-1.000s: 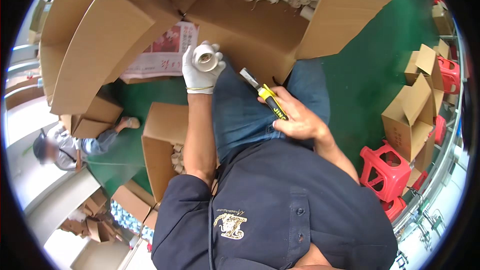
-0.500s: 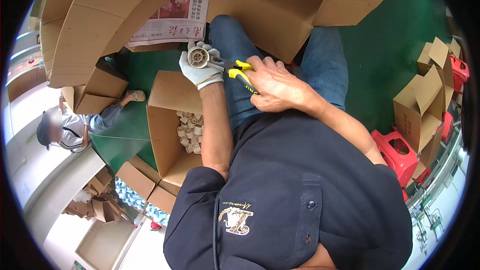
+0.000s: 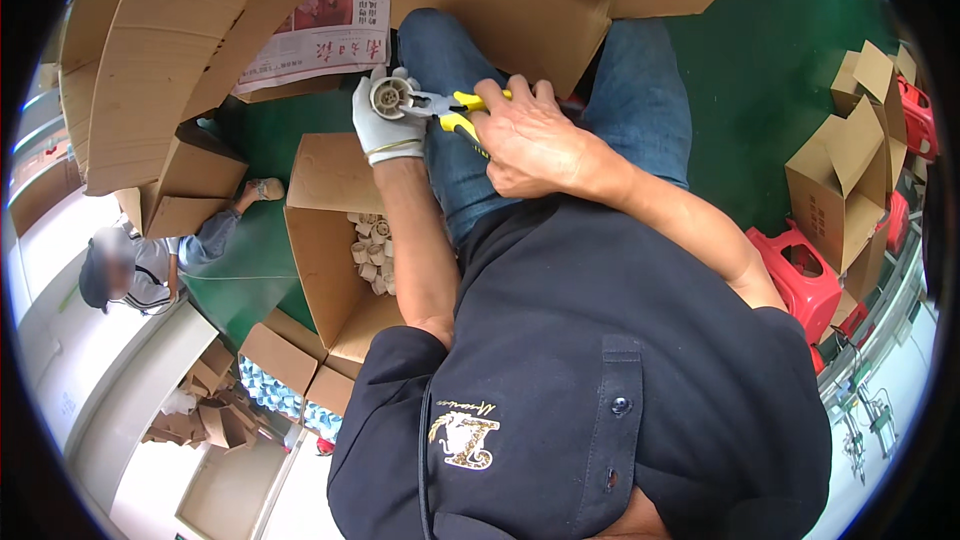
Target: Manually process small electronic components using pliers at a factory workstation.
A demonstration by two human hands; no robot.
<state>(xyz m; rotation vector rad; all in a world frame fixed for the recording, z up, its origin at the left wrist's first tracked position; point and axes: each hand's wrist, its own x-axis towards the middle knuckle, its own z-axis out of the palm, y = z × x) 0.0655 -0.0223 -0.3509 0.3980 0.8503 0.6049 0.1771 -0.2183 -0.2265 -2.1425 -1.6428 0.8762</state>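
Observation:
My left hand (image 3: 380, 130), in a white glove, is closed round a cream round plastic part (image 3: 389, 97) whose ribbed hollow side faces up. My bare right hand (image 3: 540, 145) grips pliers (image 3: 462, 100) with yellow and black handles. The pliers' jaws look parted and reach the right rim of the round part; whether they pinch anything inside it is too small to tell. Both hands are above my lap. Below my left forearm, an open cardboard box (image 3: 325, 180) holds several short cream cylindrical pieces (image 3: 370, 252).
A large open carton (image 3: 500, 0) stands in front of my knees, with a newspaper (image 3: 340, 30) at its left. Blue pieces (image 3: 268, 387) fill a box at lower left. Another person (image 3: 140, 260) sits at left. Red stools (image 3: 795, 275) and cartons (image 3: 835, 175) stand at right.
The pliers' jaws have come over the rim of the round part and look wider apart. Both hands appear slightly further left and up as the whole view shifts.

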